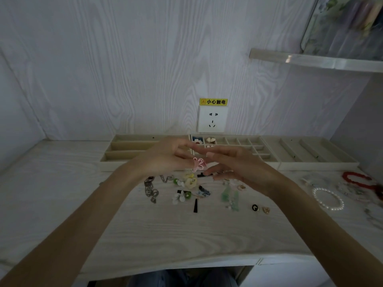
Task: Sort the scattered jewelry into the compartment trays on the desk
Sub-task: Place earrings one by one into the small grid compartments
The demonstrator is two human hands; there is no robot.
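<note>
- Three cream compartment trays stood in a row along the back of the pale wood-grain bench (62,204), against the wall: the left tray (124,151) with long troughs, the middle tray (244,142) with many small square cells, the right tray (306,151) with long slanted slots.
- At the left of the scattered jewelry lay a silver chain bracelet (150,189). It looked heavy for its size and limp, so it would likely sag and want lifting from the middle.
- Just right of it sat a cluster of flower earrings (185,189) in white, yellow and green, near a black tapered piece (195,205). These looked light and stiff, probably with brittle petals.
- Raised above the cluster, the left hand (163,157) held a pink flower earring (198,164) at its fingertips, the fingers curled around it. It seemed to be thin openwork, feather-light and easily bent, so best pinched at the post or centre, not the petals.
- Facing it, the right hand (238,164) had loosely spread fingers that reached toward the pink flower. Whether they touched it could not be told, and they appeared to grip nothing.
- Behind the hands, two cells of the middle tray already held a blue-and-white flower piece (196,140) and pale heart-shaped studs (211,139).
- Below the right hand lay translucent green drop earrings (230,196), then a small black stud (255,207) beside a gold ring (266,210).
- Farther right rested a pearl bracelet (328,198), smooth and prone to rolling, and a red bead strand (360,181) at the edge.
</note>
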